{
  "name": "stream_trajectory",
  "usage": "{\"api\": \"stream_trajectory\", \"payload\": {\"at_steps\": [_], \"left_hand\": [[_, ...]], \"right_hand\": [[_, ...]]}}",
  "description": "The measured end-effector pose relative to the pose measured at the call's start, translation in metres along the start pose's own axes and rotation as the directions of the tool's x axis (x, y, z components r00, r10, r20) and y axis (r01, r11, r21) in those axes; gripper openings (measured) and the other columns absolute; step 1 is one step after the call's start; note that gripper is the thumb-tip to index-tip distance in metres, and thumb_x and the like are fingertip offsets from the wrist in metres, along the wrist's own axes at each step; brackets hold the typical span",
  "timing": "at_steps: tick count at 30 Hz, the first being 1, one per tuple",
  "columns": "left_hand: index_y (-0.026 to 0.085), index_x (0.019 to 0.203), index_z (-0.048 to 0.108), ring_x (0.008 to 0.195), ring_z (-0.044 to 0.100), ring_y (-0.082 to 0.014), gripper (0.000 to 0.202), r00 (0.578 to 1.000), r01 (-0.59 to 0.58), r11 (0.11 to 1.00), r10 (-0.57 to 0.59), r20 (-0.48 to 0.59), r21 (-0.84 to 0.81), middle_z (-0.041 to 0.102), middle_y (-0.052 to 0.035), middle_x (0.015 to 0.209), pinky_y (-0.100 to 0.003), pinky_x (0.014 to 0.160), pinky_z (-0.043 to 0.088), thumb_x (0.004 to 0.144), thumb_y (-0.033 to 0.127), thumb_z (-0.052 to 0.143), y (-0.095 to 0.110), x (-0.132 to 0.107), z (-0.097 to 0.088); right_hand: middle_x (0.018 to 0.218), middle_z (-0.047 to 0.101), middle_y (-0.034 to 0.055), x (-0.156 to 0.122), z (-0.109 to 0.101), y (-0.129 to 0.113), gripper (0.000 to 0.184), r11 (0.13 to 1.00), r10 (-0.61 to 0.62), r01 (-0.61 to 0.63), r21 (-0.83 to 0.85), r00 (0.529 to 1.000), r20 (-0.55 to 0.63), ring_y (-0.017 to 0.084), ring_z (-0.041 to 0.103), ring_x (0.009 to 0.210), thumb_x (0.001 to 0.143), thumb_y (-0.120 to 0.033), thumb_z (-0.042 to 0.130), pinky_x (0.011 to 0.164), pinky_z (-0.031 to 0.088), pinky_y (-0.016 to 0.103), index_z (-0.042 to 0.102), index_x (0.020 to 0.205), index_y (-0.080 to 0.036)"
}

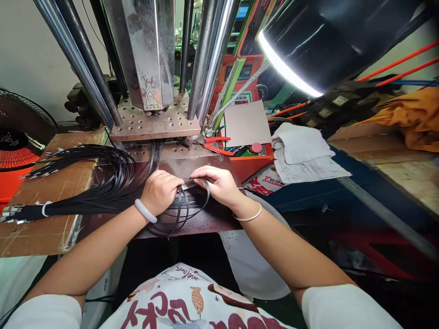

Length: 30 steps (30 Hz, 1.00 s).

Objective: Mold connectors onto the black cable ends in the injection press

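My left hand (160, 192), with a pale bangle at the wrist, is closed on a black cable (187, 205) at the front of the metal press bed. Opposite it, my right hand (219, 185) pinches the cable near its end between thumb and fingers. The cable hangs in loops below both hands, and a small metallic piece shows between the fingertips. What exactly sits at the fingertips is too small to make out. To the left lies a thick bundle of black cables (82, 201) with metal connectors, tied with a white band.
A press plate (157, 130) with holes hangs behind my hands between steel columns. Red-handled pliers (217, 149) lie beside a red control box (252, 163) with a button. White cloths (302, 151) are at right. Cardboard (41, 233) supports the bundle; a lamp (308, 41) hangs overhead.
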<state>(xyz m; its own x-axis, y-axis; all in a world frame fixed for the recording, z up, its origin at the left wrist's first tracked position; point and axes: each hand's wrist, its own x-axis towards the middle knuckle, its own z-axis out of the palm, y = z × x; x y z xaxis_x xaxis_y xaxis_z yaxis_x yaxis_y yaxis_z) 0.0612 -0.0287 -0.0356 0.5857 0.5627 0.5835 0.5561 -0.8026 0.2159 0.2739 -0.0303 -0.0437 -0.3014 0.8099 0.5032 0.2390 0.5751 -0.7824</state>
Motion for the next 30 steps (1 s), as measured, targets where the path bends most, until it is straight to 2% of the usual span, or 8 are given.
{"api": "stream_trajectory", "payload": {"at_steps": [5, 8, 10, 15, 18, 22, 26, 30], "left_hand": [[0.015, 0.083, 0.067, 0.07, 0.062, -0.0174, 0.022, 0.989, -0.144, 0.984, 0.145, -0.006, 0.102, 0.07, -0.0048, 0.075, -0.034, 0.079, 0.049, 0.088, 0.008, 0.047, 0.008, 0.001, -0.001], [0.015, 0.084, 0.066, 0.072, 0.063, -0.0174, 0.026, 0.976, -0.215, 0.967, 0.21, 0.054, 0.134, 0.069, -0.0057, 0.077, -0.033, 0.078, 0.049, 0.093, 0.012, 0.042, 0.011, -0.002, -0.001], [0.014, 0.09, 0.066, 0.075, 0.065, -0.0183, 0.028, 0.977, -0.191, 0.969, 0.174, 0.12, 0.155, 0.07, -0.0071, 0.082, -0.031, 0.075, 0.05, 0.095, 0.014, 0.039, 0.011, -0.004, -0.004], [0.014, 0.089, 0.069, 0.076, 0.066, -0.0173, 0.025, 0.96, 0.036, 0.973, -0.097, 0.263, 0.228, 0.066, -0.0104, 0.105, -0.026, 0.065, 0.051, 0.09, 0.01, 0.045, 0.007, -0.006, -0.017], [0.017, 0.089, 0.072, 0.081, 0.067, -0.0162, 0.026, 0.98, 0.123, 0.991, -0.13, 0.149, 0.055, 0.069, -0.0076, 0.099, -0.024, 0.073, 0.053, 0.087, 0.007, 0.048, 0.003, -0.004, -0.022], [0.017, 0.085, 0.075, 0.075, 0.069, -0.0152, 0.022, 0.977, 0.211, 0.949, -0.209, 0.033, -0.235, 0.074, -0.0034, 0.083, -0.024, 0.074, 0.055, 0.083, 0.008, 0.055, -0.003, -0.005, -0.016], [0.018, 0.086, 0.075, 0.075, 0.07, -0.0162, 0.021, 0.972, 0.237, 0.954, -0.234, 0.037, -0.187, 0.075, -0.0031, 0.084, -0.025, 0.072, 0.055, 0.083, 0.009, 0.055, -0.004, -0.01, -0.009], [0.017, 0.089, 0.073, 0.075, 0.069, -0.0185, 0.023, 0.999, 0.023, 1.0, -0.024, 0.031, 0.013, 0.075, -0.0046, 0.085, -0.03, 0.073, 0.054, 0.088, 0.013, 0.05, 0.0, -0.013, -0.009]], "right_hand": [[0.08, 0.067, 0.0038, 0.001, 0.0, -0.004, 0.01, 0.985, -0.133, 0.138, -0.099, 0.989, 0.058, 0.015, 0.062, 0.074, 0.091, -0.021, 0.059, 0.068, 0.052, 0.028, 0.067, 0.086, -0.02], [0.079, 0.067, 0.0043, 0.001, 0.001, -0.002, 0.012, 0.956, -0.188, 0.211, -0.205, 0.974, 0.124, 0.016, 0.062, 0.074, 0.091, -0.017, 0.055, 0.069, 0.051, 0.028, 0.066, 0.086, -0.02], [0.079, 0.067, 0.0051, 0.001, 0.003, -0.001, 0.015, 0.935, -0.199, 0.233, -0.268, 0.968, 0.151, 0.017, 0.061, 0.075, 0.092, -0.017, 0.052, 0.07, 0.051, 0.03, 0.065, 0.086, -0.02], [0.087, 0.067, 0.009, -0.002, 0.007, -0.002, 0.022, 0.899, -0.185, 0.263, -0.349, 0.953, 0.242, 0.019, 0.059, 0.08, 0.091, -0.014, 0.044, 0.072, 0.051, 0.033, 0.065, 0.091, -0.019], [0.085, 0.065, 0.0079, -0.003, 0.004, -0.004, 0.023, 0.927, -0.154, 0.218, -0.307, 0.964, 0.219, 0.018, 0.059, 0.079, 0.092, -0.015, 0.042, 0.071, 0.051, 0.032, 0.064, 0.089, -0.02], [0.086, 0.063, 0.0063, -0.002, -0.004, -0.004, 0.011, 0.982, -0.063, 0.062, -0.179, 0.998, -0.002, 0.019, 0.06, 0.082, 0.089, -0.022, 0.051, 0.076, 0.051, 0.034, 0.061, 0.084, -0.021], [0.084, 0.064, 0.0053, -0.004, -0.008, 0.0, 0.007, 0.996, 0.077, -0.08, -0.044, 0.995, -0.064, 0.018, 0.061, 0.076, 0.084, -0.025, 0.058, 0.071, 0.052, 0.033, 0.062, 0.084, -0.02], [0.078, 0.067, 0.0039, -0.004, -0.008, 0.002, 0.009, 0.988, 0.066, -0.069, -0.136, 0.997, -0.026, 0.018, 0.062, 0.074, 0.082, -0.023, 0.057, 0.073, 0.051, 0.033, 0.064, 0.078, -0.02]]}}
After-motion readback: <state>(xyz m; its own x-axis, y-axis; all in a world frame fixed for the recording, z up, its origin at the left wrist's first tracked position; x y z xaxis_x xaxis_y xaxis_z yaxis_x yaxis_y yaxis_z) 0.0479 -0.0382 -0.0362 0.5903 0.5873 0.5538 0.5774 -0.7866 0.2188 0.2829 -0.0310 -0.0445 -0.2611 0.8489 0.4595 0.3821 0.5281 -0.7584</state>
